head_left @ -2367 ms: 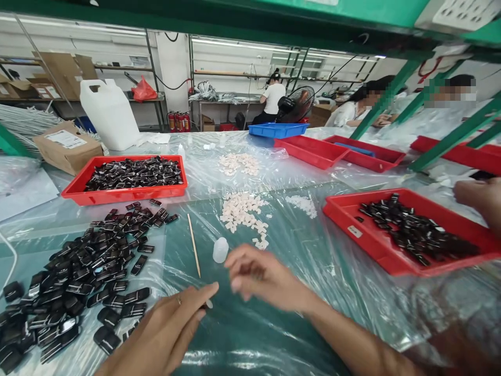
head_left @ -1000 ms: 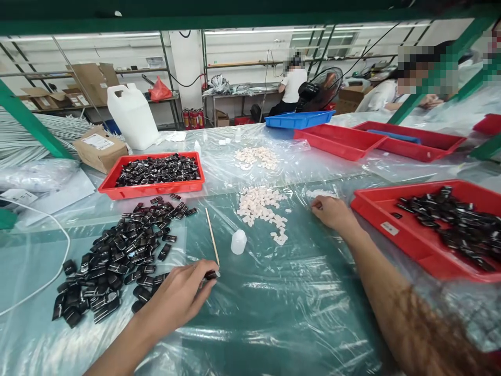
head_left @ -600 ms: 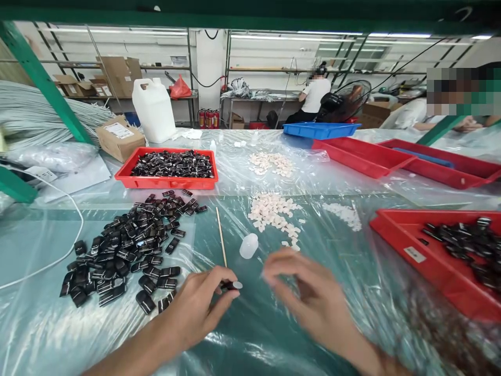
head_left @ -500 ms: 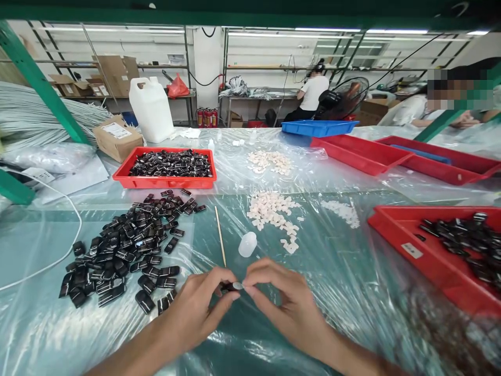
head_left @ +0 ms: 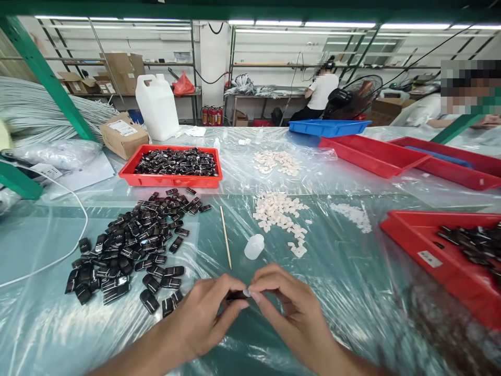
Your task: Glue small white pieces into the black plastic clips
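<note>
Low over the plastic-covered table, my left hand (head_left: 213, 310) pinches a small black plastic part (head_left: 234, 295), mostly hidden by the fingers. My right hand (head_left: 287, 308) meets it there, thumb and forefinger closed on a small clear, whitish piece (head_left: 247, 293) at the part's end. Just beyond the hands lie a small translucent bottle (head_left: 254, 246) on its side and a thin wooden stick (head_left: 226, 237). To the left spreads a pile of black plastic parts (head_left: 129, 245). Small whitish pieces (head_left: 277, 209) are heaped past the bottle.
A red tray (head_left: 170, 180) full of black parts stands at back left, near a white jug (head_left: 156, 109) and a cardboard box (head_left: 124, 138). Another red tray (head_left: 410, 240) sits at right. Clear scraps (head_left: 352, 215) lie nearby. A green post (head_left: 55, 83) rises at left. Two people are beyond.
The view has shifted slightly, so most things appear farther right. Both hands stay together at the black part, and the fingers of the right hand have closed in over the clear piece.
</note>
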Motion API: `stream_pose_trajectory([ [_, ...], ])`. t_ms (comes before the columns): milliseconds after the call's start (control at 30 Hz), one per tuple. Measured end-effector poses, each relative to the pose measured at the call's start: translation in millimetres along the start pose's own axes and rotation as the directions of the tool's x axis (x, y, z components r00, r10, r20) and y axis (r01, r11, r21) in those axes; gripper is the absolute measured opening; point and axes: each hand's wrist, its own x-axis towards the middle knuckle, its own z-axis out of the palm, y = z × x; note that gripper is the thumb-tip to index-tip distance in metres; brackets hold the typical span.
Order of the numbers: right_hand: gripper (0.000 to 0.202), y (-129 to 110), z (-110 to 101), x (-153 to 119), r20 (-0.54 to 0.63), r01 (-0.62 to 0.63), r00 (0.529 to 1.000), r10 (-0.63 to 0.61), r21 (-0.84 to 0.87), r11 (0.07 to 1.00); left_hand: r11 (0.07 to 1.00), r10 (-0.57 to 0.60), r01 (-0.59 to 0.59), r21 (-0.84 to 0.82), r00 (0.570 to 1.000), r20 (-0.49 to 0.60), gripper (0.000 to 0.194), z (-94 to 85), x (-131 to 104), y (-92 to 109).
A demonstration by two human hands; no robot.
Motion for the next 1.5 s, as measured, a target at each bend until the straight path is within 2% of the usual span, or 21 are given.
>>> stream_pose_trajectory([
  [100, 0.020, -1, 0, 2, 0.010, 0.005, 1.000, -0.005, -0.002, 1.000, 0.997, 0.056, -0.056, 0.051, 0.998, 0.005, 0.011, 1.8, -1, -4],
  [233, 0.020, -4, 2, 3, -0.003, 0.121, 0.993, -0.121, -0.072, 0.990, 0.992, 0.112, -0.113, 0.062, 0.993, 0.023, 0.009, 6.9, -1, -13],
  [367, 0.030, -4, 2, 2, 0.037, 0.158, 0.987, -0.155, -0.119, 0.980, 0.995, 0.078, -0.081, 0.053, 0.995, 0.063, 0.011, 9.7, -3, -15],
  [467, 0.032, 1, 2, 3, 0.049, 0.151, 0.988, -0.147, -0.085, 0.985, 0.998, 0.037, -0.040, 0.047, 0.997, 0.074, 0.013, 10.4, -7, -12],
  [567, 0.030, 5, 1, 5, 0.044, 0.188, 0.981, -0.187, -0.018, 0.982, 1.000, 0.000, -0.001, 0.006, 1.000, 0.009, 0.013, 12.5, -10, -9],
  [633, 0.031, 4, -1, 5, 0.057, 0.207, 0.977, -0.206, -0.003, 0.978, 1.000, 0.016, -0.016, -0.001, 0.999, -0.028, 0.013, 14.4, -11, -8],
  [733, 0.039, -4, -5, 5, 0.083, 0.224, 0.972, -0.220, -0.046, 0.974, 0.997, 0.070, -0.069, 0.042, 0.997, -0.025, 0.016, 16.8, -12, -5],
  [833, 0.040, -14, -7, 6, 0.060, 0.303, 0.952, -0.300, -0.053, 0.952, 0.993, 0.106, -0.103, 0.050, 0.993, -0.056, 0.016, 18.4, -13, 0],
  [1000, 0.043, -29, -8, 11, 0.085, 0.419, 0.908, -0.411, -0.110, 0.901, 0.998, 0.044, -0.049, -0.030, 0.990, -0.132, 0.012, 19.4, -12, 8],
  [1067, 0.045, -34, -8, 13, 0.094, 0.440, 0.898, -0.431, -0.141, 0.887, 0.998, 0.053, -0.059, -0.036, 0.988, -0.144, 0.014, 20.3, -12, 8],
  [1233, 0.042, -37, -9, 14, 0.081, 0.446, 0.895, -0.439, -0.149, 0.882, 0.998, 0.060, -0.059, 0.007, 0.993, -0.100, 0.022, 26.9, -20, 1],
  [1367, 0.044, -33, -8, 10, 0.112, 0.449, 0.893, -0.436, -0.144, 0.882, 0.988, 0.110, -0.101, 0.121, 0.991, -0.072, 0.023, 31.4, -29, -5],
  [1500, 0.038, -31, -8, 10, 0.126, 0.436, 0.899, -0.419, -0.173, 0.883, 0.982, 0.080, -0.070, 0.178, 0.996, -0.050, 0.028, 27.0, -25, -5],
])
